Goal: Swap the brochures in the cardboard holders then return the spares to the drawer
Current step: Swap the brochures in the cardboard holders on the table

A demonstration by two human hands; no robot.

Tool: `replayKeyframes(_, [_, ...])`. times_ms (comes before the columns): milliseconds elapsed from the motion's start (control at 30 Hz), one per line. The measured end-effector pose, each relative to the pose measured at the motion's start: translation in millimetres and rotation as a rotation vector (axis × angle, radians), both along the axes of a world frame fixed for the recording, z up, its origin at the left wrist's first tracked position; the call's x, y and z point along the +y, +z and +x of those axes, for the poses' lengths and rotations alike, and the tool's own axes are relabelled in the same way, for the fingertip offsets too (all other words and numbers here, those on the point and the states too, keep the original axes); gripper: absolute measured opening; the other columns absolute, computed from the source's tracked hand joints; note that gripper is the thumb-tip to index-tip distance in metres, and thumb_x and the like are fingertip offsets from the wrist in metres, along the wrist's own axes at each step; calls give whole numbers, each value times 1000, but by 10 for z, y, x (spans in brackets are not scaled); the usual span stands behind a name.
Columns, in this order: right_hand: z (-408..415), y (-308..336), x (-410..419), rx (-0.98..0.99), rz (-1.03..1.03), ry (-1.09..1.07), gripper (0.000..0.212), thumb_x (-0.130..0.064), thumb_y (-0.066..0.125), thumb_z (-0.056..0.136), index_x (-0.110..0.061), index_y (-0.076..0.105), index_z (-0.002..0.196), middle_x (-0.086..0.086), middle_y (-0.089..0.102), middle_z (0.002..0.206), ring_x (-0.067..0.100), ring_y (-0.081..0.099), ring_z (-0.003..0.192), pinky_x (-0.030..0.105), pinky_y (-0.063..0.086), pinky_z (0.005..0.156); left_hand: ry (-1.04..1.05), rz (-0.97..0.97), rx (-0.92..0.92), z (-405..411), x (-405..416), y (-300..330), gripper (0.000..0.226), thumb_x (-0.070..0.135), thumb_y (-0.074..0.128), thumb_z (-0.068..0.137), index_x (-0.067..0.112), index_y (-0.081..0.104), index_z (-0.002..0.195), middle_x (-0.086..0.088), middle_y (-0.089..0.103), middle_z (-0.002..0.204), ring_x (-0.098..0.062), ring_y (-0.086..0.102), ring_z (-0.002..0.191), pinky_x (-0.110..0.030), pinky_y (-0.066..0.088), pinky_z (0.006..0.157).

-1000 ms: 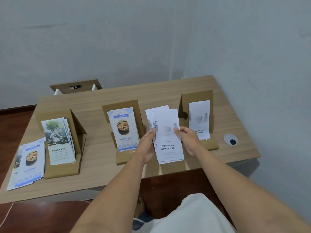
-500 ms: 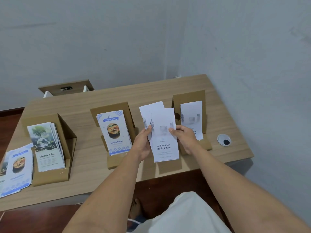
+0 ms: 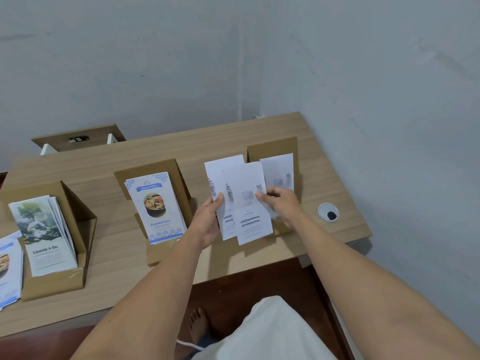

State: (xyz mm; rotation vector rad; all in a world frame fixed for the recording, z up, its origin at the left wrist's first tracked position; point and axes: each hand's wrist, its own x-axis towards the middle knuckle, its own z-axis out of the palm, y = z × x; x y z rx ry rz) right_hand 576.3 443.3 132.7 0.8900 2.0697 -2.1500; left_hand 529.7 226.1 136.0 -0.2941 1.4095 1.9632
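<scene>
Head view: my left hand (image 3: 207, 222) and right hand (image 3: 281, 206) both pinch a fanned stack of white brochures (image 3: 246, 203), held above the surface (image 3: 117, 245) before the right holder (image 3: 272, 149). Loose fan; sheets could slip and scatter. Count unclear, perhaps three. Mixing with holder's brochure (image 3: 279, 170) is likely.

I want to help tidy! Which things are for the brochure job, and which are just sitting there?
For the job:
white brochures in both hands
left holder
middle holder
right holder
spare stack

Just sitting there:
round cable hole
small dark thing behind the desk
</scene>
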Motion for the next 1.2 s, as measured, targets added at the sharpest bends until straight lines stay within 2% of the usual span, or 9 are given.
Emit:
replayKeyframes(100, [-27,46,188,18,16,3,13,-12,77,87,-2,72,94,5,63,75,10,48,56,18,44,53,5,-27,7,-2,35,-28,31,35,60,104,24,67,132,-3,77,126,-21,75,112,-41,62,86])
replayKeyframes(200, [-64,85,367,41,30,8,10,-10,74,90,-1,70,92,11,58,76,16,46,61,23,44,56,12,-57,10,7,32,-54,30,37,62,102,26,69,129,-1,77,124,-18,77,107,-40,60,87])
replayKeyframes(300, [-111,107,538,63,37,-12,7,-9,72,91,-5,68,86,7,57,72,15,46,61,21,45,57,22,-93,7,24,-23,-99,29,38,62,102,28,69,128,0,78,123,-18,77,107,-42,58,90])
replayKeyframes(467, [-142,96,820,72,39,-45,10,-10,73,90,-4,67,96,4,62,75,13,53,64,23,50,69,7,-119,-14,95,-158,-153,30,36,60,103,29,67,132,0,77,124,-20,75,111,-41,58,87])
replayKeyframes(600, [-159,56,994,67,48,-59,20,-8,72,91,4,66,107,5,63,78,12,54,62,15,52,63,31,-126,-43,132,-243,-168,32,33,59,104,25,66,134,-3,77,125,-25,73,114,-44,59,86])
replayKeyframes(700, [-163,-1,1069,48,59,-53,24,-7,71,91,6,65,110,6,63,78,14,53,63,17,51,66,47,-122,-60,161,-278,-183,32,32,59,104,24,66,134,-5,76,125,-28,71,117,-48,58,90])
replayKeyframes(833, [-158,-85,1114,31,70,-53,28,-8,71,91,9,65,112,7,63,79,13,54,62,14,51,62,58,-124,-78,183,-287,-198,33,32,60,103,24,66,134,-5,76,126,-30,70,119,-52,57,95])
replayKeyframes(1000, [-161,-151,1106,11,80,-46,28,-9,72,91,8,66,113,9,64,81,14,54,63,15,53,61,46,-104,-87,217,-274,-222,32,33,61,103,24,67,133,-5,77,124,-22,77,105,-40,65,73])
replayKeyframes(1200, [-194,-208,1029,10,64,-72,29,-6,73,90,5,64,115,6,66,82,13,58,67,20,55,66,40,-98,-99,245,-296,-247,33,33,62,102,25,67,133,-6,76,126,-23,77,107,-41,65,72])
